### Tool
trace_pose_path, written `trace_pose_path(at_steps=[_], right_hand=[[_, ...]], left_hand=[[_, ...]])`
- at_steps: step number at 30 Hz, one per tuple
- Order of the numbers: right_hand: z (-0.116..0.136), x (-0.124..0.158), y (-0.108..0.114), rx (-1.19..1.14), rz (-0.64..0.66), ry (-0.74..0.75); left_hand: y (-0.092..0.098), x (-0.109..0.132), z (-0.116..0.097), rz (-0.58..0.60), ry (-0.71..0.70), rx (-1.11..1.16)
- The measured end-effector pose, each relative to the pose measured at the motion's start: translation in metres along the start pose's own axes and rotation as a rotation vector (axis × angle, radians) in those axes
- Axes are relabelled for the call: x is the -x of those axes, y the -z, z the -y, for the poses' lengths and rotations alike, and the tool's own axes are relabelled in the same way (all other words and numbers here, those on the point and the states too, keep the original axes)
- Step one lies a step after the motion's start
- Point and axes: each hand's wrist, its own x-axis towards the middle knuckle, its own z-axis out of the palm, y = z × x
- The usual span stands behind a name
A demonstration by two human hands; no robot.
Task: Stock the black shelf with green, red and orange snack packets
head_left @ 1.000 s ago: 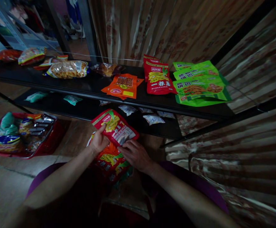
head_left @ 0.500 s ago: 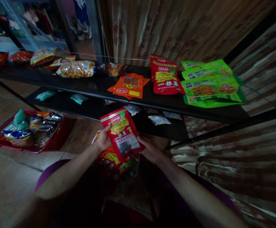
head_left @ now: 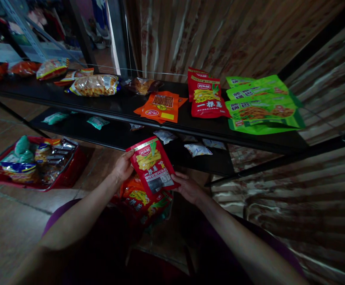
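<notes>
A red snack packet [head_left: 153,166] is held up between both hands below the shelf edge. My left hand [head_left: 122,168] grips its left side with the thumb on the front. My right hand [head_left: 187,188] holds its lower right corner from underneath. Under the packet lies a pile of similar red and orange packets [head_left: 142,200] on my lap. On the black shelf [head_left: 115,105] above lie matching red packets [head_left: 206,99], orange packets [head_left: 160,107] and green packets [head_left: 260,105].
A red basket [head_left: 68,174] full of snacks stands on the tiled floor at the left. A lower shelf [head_left: 113,136] carries small white and teal sachets. Bagged snacks [head_left: 93,86] line the upper shelf's left part. A striped curtain [head_left: 294,198] hangs at the right.
The red packet has been lifted off the pile and turned more upright. My right hand slid from the packet's front to its lower right corner. The view shifted slightly.
</notes>
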Motion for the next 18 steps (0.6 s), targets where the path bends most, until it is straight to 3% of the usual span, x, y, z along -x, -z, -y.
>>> trace_pose_path(at_steps=[9,18], right_hand=[[0.003,0.001,-0.006,0.013,-0.016,0.049],[0.001,0.000,-0.002,-0.020,-0.030,0.075]], left_hand=[[0.005,-0.002,-0.004,0.095,0.102,0.015],[0.004,0.002,0.007,0.013,0.067,-0.073]])
